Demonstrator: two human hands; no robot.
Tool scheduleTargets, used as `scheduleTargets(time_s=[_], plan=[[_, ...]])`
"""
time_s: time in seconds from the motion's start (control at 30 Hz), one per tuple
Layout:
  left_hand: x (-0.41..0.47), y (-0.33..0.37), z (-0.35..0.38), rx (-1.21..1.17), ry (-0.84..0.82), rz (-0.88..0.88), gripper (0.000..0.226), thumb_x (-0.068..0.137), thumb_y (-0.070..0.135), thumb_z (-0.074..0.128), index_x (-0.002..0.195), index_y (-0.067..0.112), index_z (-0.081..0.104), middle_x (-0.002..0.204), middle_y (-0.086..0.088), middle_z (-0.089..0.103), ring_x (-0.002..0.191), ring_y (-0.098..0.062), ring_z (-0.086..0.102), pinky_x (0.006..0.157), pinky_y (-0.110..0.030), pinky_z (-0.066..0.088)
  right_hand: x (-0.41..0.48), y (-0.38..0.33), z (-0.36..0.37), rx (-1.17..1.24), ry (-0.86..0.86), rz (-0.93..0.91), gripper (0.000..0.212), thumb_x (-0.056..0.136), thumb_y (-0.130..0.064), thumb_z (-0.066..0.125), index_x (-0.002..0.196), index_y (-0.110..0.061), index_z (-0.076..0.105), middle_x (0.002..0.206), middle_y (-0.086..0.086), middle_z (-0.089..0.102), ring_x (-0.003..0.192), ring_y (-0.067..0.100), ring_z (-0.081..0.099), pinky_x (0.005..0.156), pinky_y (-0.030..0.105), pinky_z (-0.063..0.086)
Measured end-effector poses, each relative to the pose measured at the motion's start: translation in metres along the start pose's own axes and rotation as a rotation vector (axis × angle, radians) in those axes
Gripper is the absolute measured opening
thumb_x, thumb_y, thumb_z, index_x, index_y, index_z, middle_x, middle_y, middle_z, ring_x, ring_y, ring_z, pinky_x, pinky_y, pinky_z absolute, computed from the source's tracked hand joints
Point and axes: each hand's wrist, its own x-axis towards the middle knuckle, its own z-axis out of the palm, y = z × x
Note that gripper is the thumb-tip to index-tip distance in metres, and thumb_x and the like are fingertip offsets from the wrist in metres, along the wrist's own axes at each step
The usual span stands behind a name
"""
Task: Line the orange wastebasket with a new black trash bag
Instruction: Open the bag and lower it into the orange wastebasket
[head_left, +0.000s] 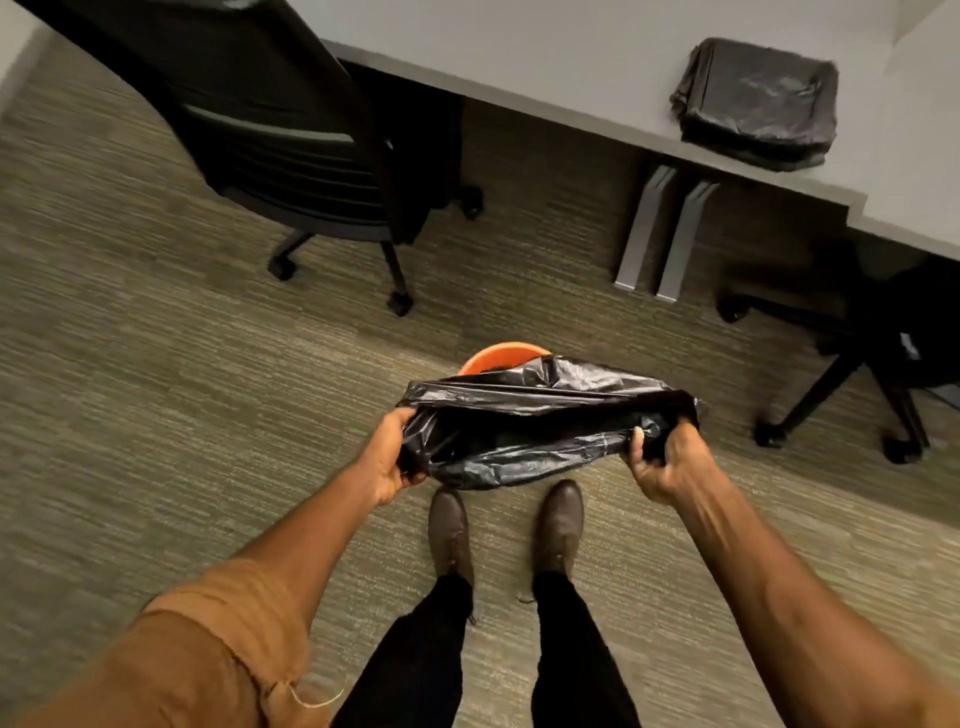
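Observation:
A black trash bag (540, 421) is stretched wide between my two hands, its mouth pulled open. My left hand (387, 460) grips the bag's left edge. My right hand (662, 460) is closed on the right edge. Behind and under the bag stands the orange wastebasket (498, 354) on the carpet; only an arc of its rim shows, the rest is hidden by the bag. The bag hangs over the basket's opening; whether it touches the rim I cannot tell.
My two brown shoes (449, 530) stand just before the basket. A black office chair (291, 156) is at the back left, another chair (872, 358) at the right. A grey desk (597, 67) carries a stack of folded black bags (756, 104).

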Motion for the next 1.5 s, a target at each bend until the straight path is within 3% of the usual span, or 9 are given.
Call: scheduleTargets(time_s=[0.17, 0.5, 0.63, 0.87, 1.03, 1.2, 1.27, 1.43, 1.5], plan=[[0.054, -0.024, 0.007, 0.023, 0.036, 0.004, 0.054, 0.101, 0.066, 0.047, 0.097, 0.023, 0.079, 0.075, 0.005, 0.084, 0.080, -0.020, 0.075, 0.065, -0.031, 0.061, 0.065, 0.004, 0.003, -0.096, -0.055, 0.036, 0.036, 0.104, -0.048, 0.055, 0.093, -0.017, 0.069, 0.081, 0.003, 0.073, 0.079, 0.017, 0.067, 0.039, 0.026, 0.057], [0.171, -0.073, 0.018, -0.486, 0.118, 0.089, 0.034, 0.112, 0.047, 0.049, 0.103, 0.022, 0.071, 0.083, 0.002, 0.080, 0.070, -0.015, 0.075, 0.040, -0.020, 0.053, 0.204, 0.032, -0.020, -0.371, -0.145, -0.030, 0.046, 0.101, -0.051, 0.052, 0.127, -0.017, 0.069, 0.124, 0.016, 0.074, 0.110, 0.038, 0.072, 0.062, 0.052, 0.065], [0.216, -0.093, 0.011, -0.413, 0.225, 0.100, 0.026, 0.114, 0.035, 0.054, 0.105, 0.016, 0.067, 0.102, -0.009, 0.076, 0.084, -0.027, 0.075, 0.053, -0.033, 0.064, 0.246, 0.031, -0.026, -0.427, -0.161, -0.133, 0.038, 0.102, -0.047, 0.052, 0.123, -0.020, 0.068, 0.128, 0.015, 0.068, 0.111, 0.042, 0.070, 0.070, 0.057, 0.065], [0.245, -0.121, 0.002, -0.184, 0.409, 0.141, 0.026, 0.114, 0.016, 0.057, 0.125, -0.003, 0.070, 0.108, -0.023, 0.079, 0.060, -0.021, 0.081, 0.049, -0.030, 0.066, 0.279, 0.038, -0.027, -0.380, -0.237, -0.141, 0.044, 0.106, -0.043, 0.044, 0.129, -0.017, 0.071, 0.129, 0.011, 0.076, 0.122, 0.038, 0.069, 0.090, 0.058, 0.061], [0.247, -0.113, 0.012, -0.525, 0.345, -0.097, 0.025, 0.111, 0.031, 0.062, 0.117, 0.007, 0.064, 0.092, -0.010, 0.071, 0.078, -0.020, 0.070, 0.077, -0.032, 0.064, 0.275, 0.057, -0.022, -0.417, -0.160, -0.155, 0.037, 0.109, -0.032, 0.039, 0.114, -0.017, 0.073, 0.126, 0.013, 0.075, 0.105, 0.032, 0.071, 0.086, 0.051, 0.062], [0.252, -0.107, 0.014, -0.638, 0.282, -0.144, 0.027, 0.113, 0.030, 0.057, 0.097, 0.010, 0.065, 0.083, -0.005, 0.069, 0.066, -0.013, 0.064, 0.053, -0.022, 0.055, 0.274, 0.063, -0.015, -0.252, -0.011, -0.078, 0.037, 0.109, -0.020, 0.042, 0.135, -0.012, 0.067, 0.128, 0.011, 0.073, 0.093, 0.028, 0.073, 0.068, 0.045, 0.060], [0.251, -0.108, 0.015, -0.637, 0.195, -0.145, 0.036, 0.116, 0.031, 0.049, 0.097, 0.008, 0.068, 0.073, -0.010, 0.079, 0.057, -0.023, 0.075, 0.048, -0.034, 0.062, 0.277, 0.062, -0.014, -0.183, 0.032, -0.029, 0.037, 0.110, -0.018, 0.043, 0.136, -0.012, 0.068, 0.127, 0.010, 0.076, 0.098, 0.028, 0.073, 0.070, 0.047, 0.058], [0.256, -0.121, 0.011, -0.496, 0.110, -0.031, 0.049, 0.113, 0.049, 0.048, 0.116, 0.009, 0.077, 0.095, -0.017, 0.086, 0.093, -0.036, 0.079, 0.082, -0.049, 0.063, 0.285, 0.055, -0.017, -0.152, 0.059, 0.100, 0.036, 0.112, -0.016, 0.039, 0.133, -0.008, 0.068, 0.108, 0.015, 0.080, 0.102, 0.028, 0.073, 0.086, 0.043, 0.059], [0.259, -0.128, 0.008, -0.390, 0.155, 0.029, 0.053, 0.110, 0.053, 0.052, 0.127, 0.010, 0.077, 0.115, -0.018, 0.084, 0.108, -0.039, 0.079, 0.096, -0.055, 0.063, 0.289, 0.054, -0.017, -0.140, 0.050, 0.082, 0.032, 0.112, -0.017, 0.041, 0.123, -0.009, 0.070, 0.085, 0.014, 0.081, 0.086, 0.026, 0.075, 0.075, 0.039, 0.062]])
